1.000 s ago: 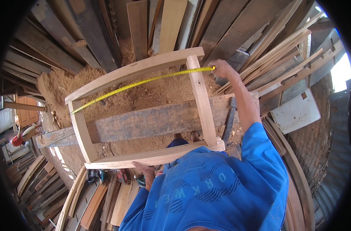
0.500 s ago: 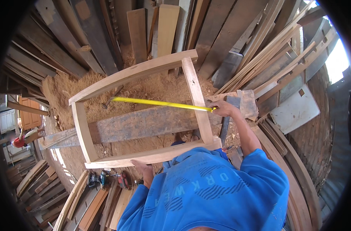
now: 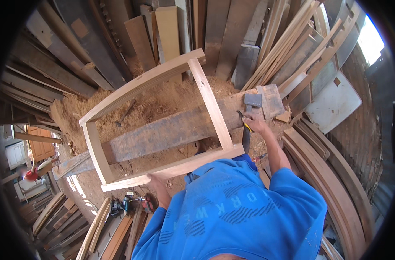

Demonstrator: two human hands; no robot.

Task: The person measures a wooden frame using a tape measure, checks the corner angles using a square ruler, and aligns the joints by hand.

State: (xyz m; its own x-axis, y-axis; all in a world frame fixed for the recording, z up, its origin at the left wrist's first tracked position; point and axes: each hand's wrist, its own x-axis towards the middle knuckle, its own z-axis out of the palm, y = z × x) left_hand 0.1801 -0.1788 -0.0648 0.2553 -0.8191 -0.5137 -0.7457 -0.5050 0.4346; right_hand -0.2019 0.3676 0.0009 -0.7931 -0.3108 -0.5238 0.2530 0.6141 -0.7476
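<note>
A rectangular frame of pale wood (image 3: 207, 104), with a curved far rail, stands over a weathered plank (image 3: 162, 133). My left hand (image 3: 157, 184) grips the near rail (image 3: 175, 170) from below its edge, fingers partly hidden. Just right of the frame, my right hand (image 3: 254, 124) is closed around a tape measure (image 3: 248, 127), only partly visible as yellow and black between the fingers. No yellow blade spans the frame. Beside that hand, a dark flat block (image 3: 253, 100) rests on the plank's right end, and a dark strip (image 3: 246, 141) extends below.
A hammer (image 3: 125, 113) lies on sawdust beyond the plank. Boards (image 3: 168, 34) lean along the far side. Curved timbers (image 3: 331, 182) lie to the right, a power drill (image 3: 127, 203) at lower left. Another person (image 3: 32, 174) is at far left.
The yellow tape blade that stretched across the frame has drawn back toward my right hand. The whole view has shifted slightly; my left hand stays on the near rail.
</note>
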